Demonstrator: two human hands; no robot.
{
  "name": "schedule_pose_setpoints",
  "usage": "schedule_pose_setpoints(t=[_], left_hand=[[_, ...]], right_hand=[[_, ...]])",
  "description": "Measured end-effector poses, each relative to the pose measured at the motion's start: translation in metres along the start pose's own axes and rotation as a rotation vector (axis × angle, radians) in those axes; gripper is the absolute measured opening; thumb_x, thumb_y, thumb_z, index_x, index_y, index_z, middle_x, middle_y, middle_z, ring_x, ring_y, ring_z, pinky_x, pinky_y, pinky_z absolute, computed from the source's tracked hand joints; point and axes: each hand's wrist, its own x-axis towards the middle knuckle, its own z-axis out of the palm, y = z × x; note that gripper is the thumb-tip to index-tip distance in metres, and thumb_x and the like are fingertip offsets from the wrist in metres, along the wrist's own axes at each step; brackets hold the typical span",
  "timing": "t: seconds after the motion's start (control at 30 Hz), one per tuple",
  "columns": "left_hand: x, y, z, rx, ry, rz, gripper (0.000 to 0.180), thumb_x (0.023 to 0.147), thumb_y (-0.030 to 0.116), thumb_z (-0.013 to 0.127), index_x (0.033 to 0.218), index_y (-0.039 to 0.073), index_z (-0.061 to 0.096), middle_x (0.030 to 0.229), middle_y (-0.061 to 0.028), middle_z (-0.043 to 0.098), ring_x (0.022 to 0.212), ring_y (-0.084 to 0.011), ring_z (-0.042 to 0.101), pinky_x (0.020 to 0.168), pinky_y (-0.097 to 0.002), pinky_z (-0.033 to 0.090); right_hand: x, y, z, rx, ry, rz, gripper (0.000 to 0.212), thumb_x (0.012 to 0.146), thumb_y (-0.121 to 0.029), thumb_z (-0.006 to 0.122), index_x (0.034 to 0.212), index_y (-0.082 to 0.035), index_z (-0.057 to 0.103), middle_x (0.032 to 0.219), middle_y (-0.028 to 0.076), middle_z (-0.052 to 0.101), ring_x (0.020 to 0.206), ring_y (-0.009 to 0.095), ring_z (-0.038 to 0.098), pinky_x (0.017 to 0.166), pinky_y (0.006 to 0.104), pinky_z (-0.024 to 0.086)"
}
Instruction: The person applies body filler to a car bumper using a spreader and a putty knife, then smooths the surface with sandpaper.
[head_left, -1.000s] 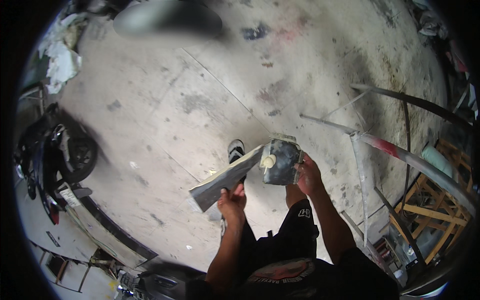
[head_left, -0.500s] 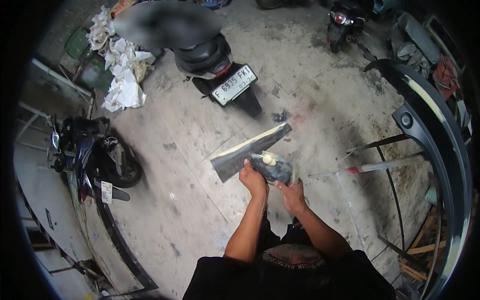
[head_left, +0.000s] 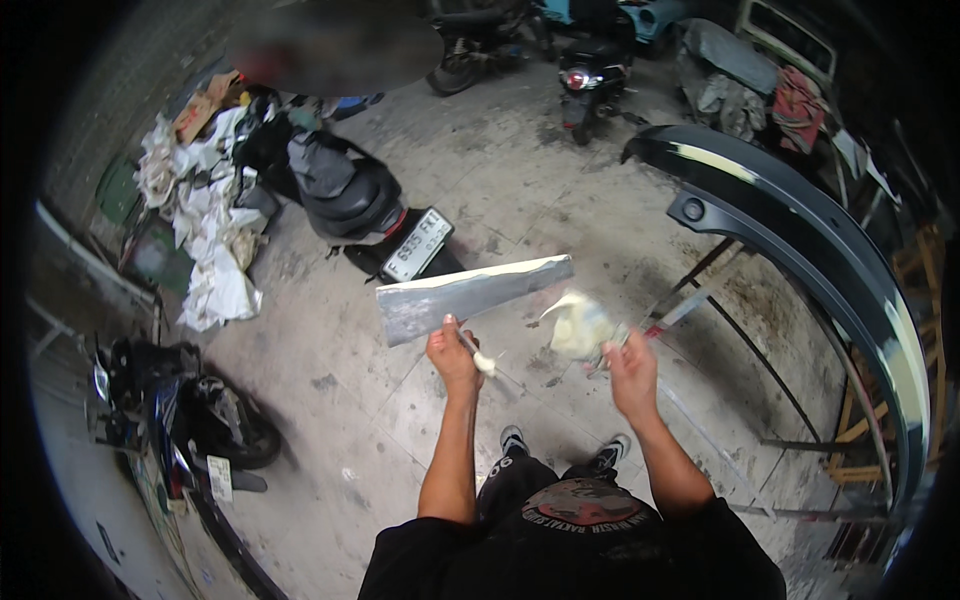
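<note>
We see a dull grey metal blade [head_left: 470,296], creamy putty [head_left: 578,325], glossy black fender [head_left: 800,240], rough stained concrete floor [head_left: 350,420].

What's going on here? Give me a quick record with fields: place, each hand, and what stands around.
Place: workshop with a stained concrete floor
Left hand: grips a flat grey metal board by its lower edge, with a pale blob of putty beside the fingers
Right hand: holds a scraper loaded with a cream putty lump
Right side: long black curved body panel on a metal stand
Behind: parked scooter, pile of crumpled paper
Lower left: dark motorbike
</note>
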Motion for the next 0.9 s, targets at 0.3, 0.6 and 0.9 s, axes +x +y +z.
schedule_pose_setpoints(t=[0.3, 0.6, 0.9], left_hand=[[-0.094, 0.043, 0.027, -0.203, -0.362, -0.018, 0.03, 0.093, 0.018, 0.061, 0.069, 0.011, 0.044, 0.059, 0.0029, 0.041, 0.041, -0.0054, 0.031, 0.037, -0.0237, 0.024], [-0.209, 0.0, 0.089, 0.522, -0.756, 0.309, 0.05, 0.094, 0.017, 0.059, 0.05, 0.006, 0.039, 0.044, 0.0001, 0.033, 0.041, -0.0095, 0.03, 0.041, -0.0314, 0.023], [-0.272, -0.03, 0.124, 0.733, -1.102, 0.561, 0.049, 0.091, 0.016, 0.062, 0.051, 0.0, 0.039, 0.046, -0.0105, 0.034, 0.04, -0.0131, 0.029, 0.04, -0.0362, 0.023]], right_hand=[[0.001, -0.016, -0.098, 0.467, 0.144, 0.139, 0.024, 0.095, -0.01, 0.052, 0.117, -0.003, 0.045, 0.105, 0.013, 0.06, 0.086, 0.023, 0.067, 0.056, 0.041, 0.06], [-0.055, -0.052, -0.157, 0.533, 0.132, 0.116, 0.026, 0.094, -0.008, 0.054, 0.116, -0.002, 0.043, 0.101, 0.012, 0.058, 0.084, 0.022, 0.066, 0.054, 0.0405, 0.06], [-0.068, -0.099, -0.203, 0.296, 0.084, -0.129, 0.028, 0.095, -0.006, 0.052, 0.12, 0.002, 0.045, 0.095, 0.012, 0.061, 0.075, 0.016, 0.063, 0.061, 0.0297, 0.056]])
